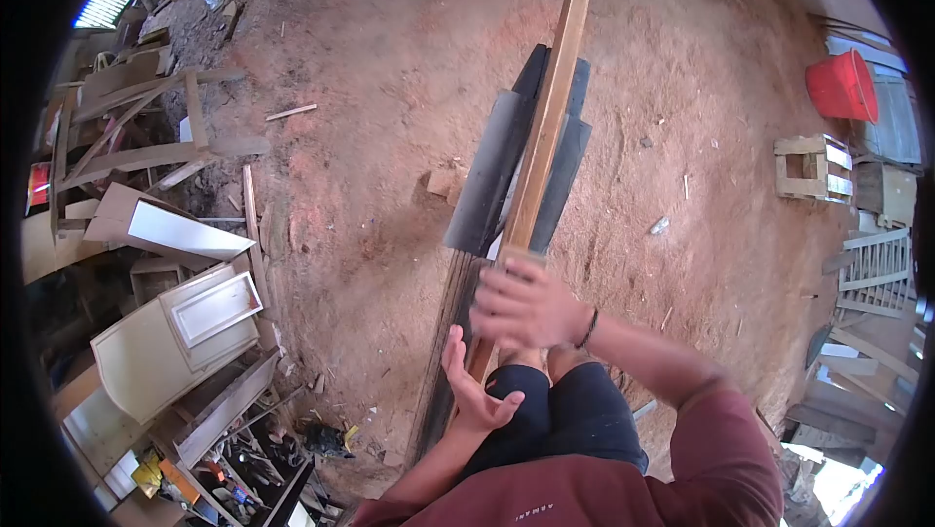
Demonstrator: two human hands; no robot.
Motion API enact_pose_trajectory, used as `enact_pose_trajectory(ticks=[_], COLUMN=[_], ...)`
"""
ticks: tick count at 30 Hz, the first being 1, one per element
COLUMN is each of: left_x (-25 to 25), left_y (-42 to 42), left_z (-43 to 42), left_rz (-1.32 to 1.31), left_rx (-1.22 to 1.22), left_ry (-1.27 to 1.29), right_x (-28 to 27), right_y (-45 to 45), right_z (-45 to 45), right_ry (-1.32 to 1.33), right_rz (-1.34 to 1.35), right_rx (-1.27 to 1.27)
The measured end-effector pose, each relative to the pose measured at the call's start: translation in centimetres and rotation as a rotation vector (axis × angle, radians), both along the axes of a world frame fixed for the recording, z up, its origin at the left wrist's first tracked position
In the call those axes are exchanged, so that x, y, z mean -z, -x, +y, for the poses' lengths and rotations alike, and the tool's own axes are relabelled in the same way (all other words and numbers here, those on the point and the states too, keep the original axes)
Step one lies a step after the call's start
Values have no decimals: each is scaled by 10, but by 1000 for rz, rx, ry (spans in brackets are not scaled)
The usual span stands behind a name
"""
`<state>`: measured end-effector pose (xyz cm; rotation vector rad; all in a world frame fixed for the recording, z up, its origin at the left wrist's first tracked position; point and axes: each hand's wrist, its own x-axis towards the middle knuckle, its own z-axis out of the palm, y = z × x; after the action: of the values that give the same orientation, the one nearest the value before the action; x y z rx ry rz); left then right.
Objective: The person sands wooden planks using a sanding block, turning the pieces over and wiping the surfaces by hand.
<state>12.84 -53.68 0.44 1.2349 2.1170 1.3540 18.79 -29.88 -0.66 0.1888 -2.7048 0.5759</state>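
A long wooden beam (551,128) runs away from me, lying over dark boards or sheets (484,171). My right hand (531,308), slightly blurred and with a dark band at the wrist, is laid across the near part of the beam. Its fingers are bent over a small tan block (522,256), whose edge shows just beyond the index finger; the rest is hidden. Beside the beam's near end, my left hand (477,398) is open, with thumb and fingers apart and nothing in it.
Wooden frames (136,152), a cream panel (156,352) and a box of tools and scraps (248,464) crowd the left. On the right are a red bucket (841,87), a small wooden crate (813,169) and a slatted piece (874,272). Wood scraps dot the dirt floor (370,69).
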Motion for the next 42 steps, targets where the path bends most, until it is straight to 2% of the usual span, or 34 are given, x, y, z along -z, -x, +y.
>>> enact_pose_trajectory(ticks=[3, 4, 6, 9, 10, 12, 13, 14, 15, 16, 18, 19, 21, 22, 24, 26, 27, 30, 32, 33, 35, 38, 39, 41, 42], left_x=[2, 2, 2, -1, 2, 2, 0, -1, -1, -2, -4, -5, -2, -2, -2, 0, 3, 4, 5, 5, 6, 9, 10, 13, 12], left_y=[1, 1, 0, 6, 4, 3, 4, 4, 5, 6, 7, 5, 2, 1, 0, -5, -7, -10, -9, -10, -10, -8, -10, -11, -11], left_z=[-2, -4, -1, 2, 1, 2, 1, 0, 2, 2, 1, -1, 2, 1, 5, 4, 1, 4, 3, 2, 3, 3, 3, 5, 4], left_rz=[1, -16, -35, -12, -33, -61, -67, -68, -61, -55, -40, -39, -33, -10, 12, 1, 2, -7, 4, 5, 42, 46, 34, 33, 33], left_rx=[36, 28, 20, 21, 2, -18, -13, -12, -15, 2, 22, 23, 24, 0, -54, -120, -139, -187, -207, -213, -222, -230, -252, -259, -256], left_ry=[31, 31, 24, 16, -3, -21, 0, 19, 15, 25, 37, 106, 172, 166, 143, 118, 103, 70, 78, 83, 90, 81, 62, 29, 2], right_x=[15, 25, 16, 15, 4, 4, 6, 2, 0, 1, 11, 2, 13, 14, 18, 26, 15, 18, 28, 20, 11, 24, 15, 17, 13], right_y=[14, 24, 55, 57, 43, 17, 10, 8, 7, 15, 49, 61, 77, 72, 61, 23, 5, 8, 42, 61, 89, 69, 50, 12, 8], right_z=[48, 84, 156, 148, 113, 34, 17, 7, 5, 25, 112, 160, 214, 203, 147, 51, 15, 20, 97, 150, 222, 171, 132, 41, 33], right_ry=[87, 3, 27, 50, 7, 79, 81, 57, 28, 28, 51, 46, -11, -5, -41, 129, 76, 99, 123, 43, 92, 84, 45, 92, 95], right_rz=[-7, 66, -3, -46, 81, -34, -34, -20, -4, 1, 131, -117, 40, 37, 156, 88, -70, 8, 147, 107, -14, 116, 188, -16, -14], right_rx=[51, 204, 468, 551, 383, 137, 136, 30, -75, -71, 311, 411, 616, 620, 461, 180, -14, -89, 157, 265, 529, 486, 305, -3, -9])
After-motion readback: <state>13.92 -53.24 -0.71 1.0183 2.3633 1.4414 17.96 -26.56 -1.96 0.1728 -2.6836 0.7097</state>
